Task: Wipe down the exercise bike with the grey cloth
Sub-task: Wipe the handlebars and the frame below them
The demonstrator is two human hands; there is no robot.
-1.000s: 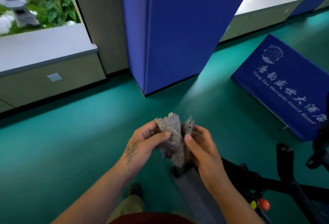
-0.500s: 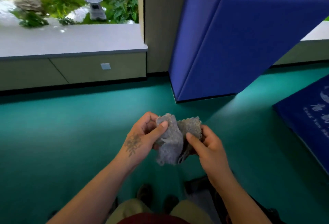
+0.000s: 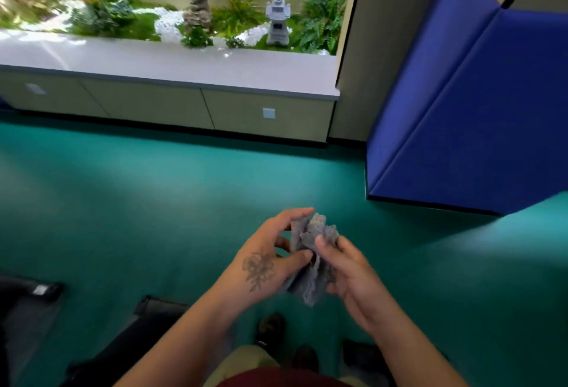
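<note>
1. Cloth: grey cloth (image 3: 310,259) is held bunched between both hands at waist height, above green floor (image 3: 153,202).
2. L hand (image 3: 270,259) is curled on cloth's left side, thumb pinching lower fold, index stretched over top edge.
3. R hand (image 3: 344,267) is clamped on right side, thumb pressed onto front. Judged: cloth is being gathered/refolded into a pad for wiping.
4. Bike not clearly seen; dark parts (image 3: 101,353) lie below and left of L hand, too blurred to be identified.
5. Blue mat (image 3: 467,116) is propped beyond R hand; window ledge (image 3: 184,64) lies well beyond both hands.
</note>
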